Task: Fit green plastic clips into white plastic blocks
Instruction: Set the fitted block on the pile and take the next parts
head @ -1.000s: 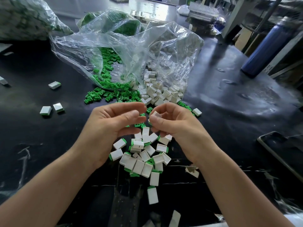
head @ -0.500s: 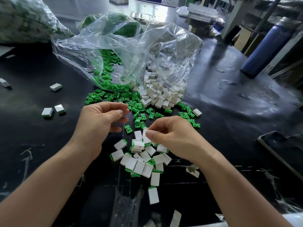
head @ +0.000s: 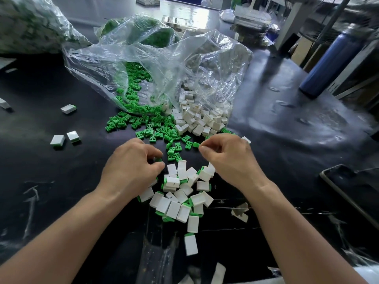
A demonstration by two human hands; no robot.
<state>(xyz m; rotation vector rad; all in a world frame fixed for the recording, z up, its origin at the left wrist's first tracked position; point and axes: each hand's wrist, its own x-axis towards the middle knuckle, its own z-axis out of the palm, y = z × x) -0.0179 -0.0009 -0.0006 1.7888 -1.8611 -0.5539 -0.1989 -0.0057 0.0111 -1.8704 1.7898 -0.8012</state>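
- Left hand (head: 133, 167): it is low over the bench (head: 61, 191), fingers (head: 152, 151) curled, thumb and forefinger pinching a clip (head: 158, 160) of which only a green sliver shows. I'd take just that one clip and hold it by its flat head, so the prongs point clear of the fingertips.
- Clips (head: 143, 121): these lie loose, spilling from the bag (head: 143, 64) toward both hands. They tangle easily, so shake off any that ride along.
- Heap (head: 178, 199): finished pieces sit between the wrists. Work above it, so each done piece can drop straight down.
- Blocks (head: 194, 119): the bare ones are piled at the bag's mouth, just beyond the right hand. Pick one with its slot visible.
- Right hand (head: 227, 158): fingertips (head: 205, 149) are drawn together over the scattered clips. I cannot tell whether they hold anything. It likely needs a block next; turn the slot toward the clip, line up the prongs squarely, and press until the head seats flush.
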